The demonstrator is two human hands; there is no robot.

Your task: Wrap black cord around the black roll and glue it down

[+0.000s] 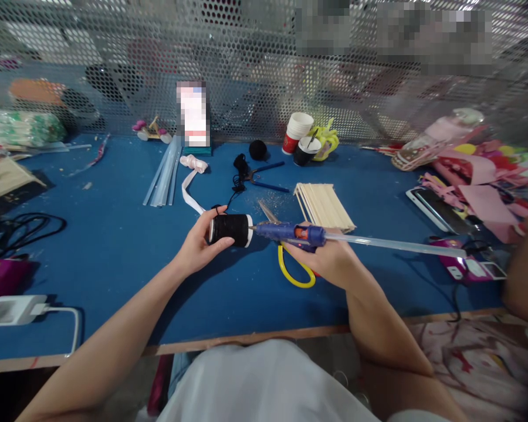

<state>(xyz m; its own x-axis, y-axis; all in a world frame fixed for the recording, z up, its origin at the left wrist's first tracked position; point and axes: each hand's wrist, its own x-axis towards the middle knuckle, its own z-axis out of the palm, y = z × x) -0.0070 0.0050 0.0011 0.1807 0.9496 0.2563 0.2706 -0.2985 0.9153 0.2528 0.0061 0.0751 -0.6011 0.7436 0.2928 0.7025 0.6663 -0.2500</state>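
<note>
My left hand point(202, 240) is closed around a paper cup point(231, 230) wrapped in black yarn, which lies sideways with its white rim facing right. A black strand runs from it toward a tangle of black yarn point(239, 170) further back. My right hand point(330, 252) grips a blue hot glue gun point(290, 232), a long clear glue stick point(391, 243) sticking out of its back. The gun's nozzle is at the cup's rim; whether they touch I cannot tell. Scissors point(297, 284) with yellow handles lie partly hidden beneath the gun and my right hand.
Behind lie blue-handled pliers point(268, 177), a black yarn ball point(257, 150), stacked paper cups point(297, 132) and a wooden stick bundle point(325, 205). Glue sticks point(162, 176), white ribbon point(189, 193) and a phone point(193, 114) are left; another person's arm point(525, 275) is at right.
</note>
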